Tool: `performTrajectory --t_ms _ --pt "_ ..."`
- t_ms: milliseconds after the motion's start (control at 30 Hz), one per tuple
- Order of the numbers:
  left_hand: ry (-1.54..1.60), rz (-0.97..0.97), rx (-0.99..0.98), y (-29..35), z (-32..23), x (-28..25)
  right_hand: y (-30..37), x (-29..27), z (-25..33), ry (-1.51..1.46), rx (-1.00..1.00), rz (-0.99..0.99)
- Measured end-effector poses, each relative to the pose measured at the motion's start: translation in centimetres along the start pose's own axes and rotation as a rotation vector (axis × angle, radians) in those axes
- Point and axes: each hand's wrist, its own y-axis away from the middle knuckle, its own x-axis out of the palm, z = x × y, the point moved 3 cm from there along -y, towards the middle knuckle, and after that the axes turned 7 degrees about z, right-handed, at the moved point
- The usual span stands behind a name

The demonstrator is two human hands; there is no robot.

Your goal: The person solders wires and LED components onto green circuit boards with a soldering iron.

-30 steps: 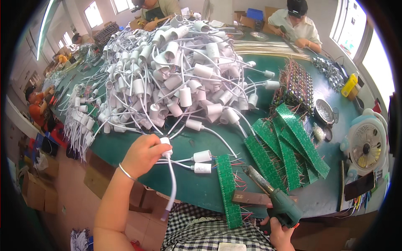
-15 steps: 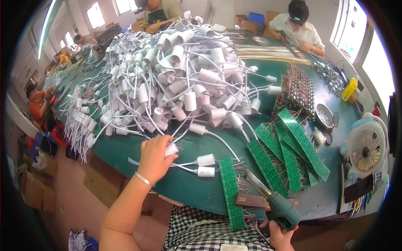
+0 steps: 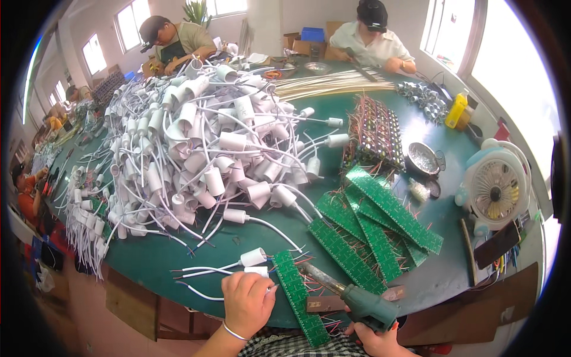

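My left hand (image 3: 248, 300) is closed round a white lamp socket, mostly hidden by the fingers; a white cable (image 3: 199, 293) trails from it to the left. Just beyond lie two more white sockets (image 3: 253, 257) with cables, the nearer one partly behind my knuckles. To the right, a green circuit board strip (image 3: 297, 300) lies at the table's front edge, red and white wires along its side. My right hand (image 3: 375, 342) grips a green pistol-shaped tool (image 3: 370, 308) with a metal barrel. Its tip points at the wires beside the strip.
A big heap of white lamp sockets (image 3: 202, 143) covers the left and middle. More green boards (image 3: 372, 232) and a wired block (image 3: 375, 134) lie right. A fan (image 3: 495, 193) and phone (image 3: 498, 245) stand at the right edge. Two people (image 3: 178, 44) sit across the table.
My left hand has come from the heap's front edge toward me and right, bringing the socket beside the laid-out pair. My view has turned right. My right hand still grips the tool.
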Motion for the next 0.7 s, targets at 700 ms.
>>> performTrajectory --t_ms 700 --pt "-0.079 0.018 -0.11 -1.5 0.5 1.8 -1.1 0.3 1.1 0.252 -0.087 0.153"
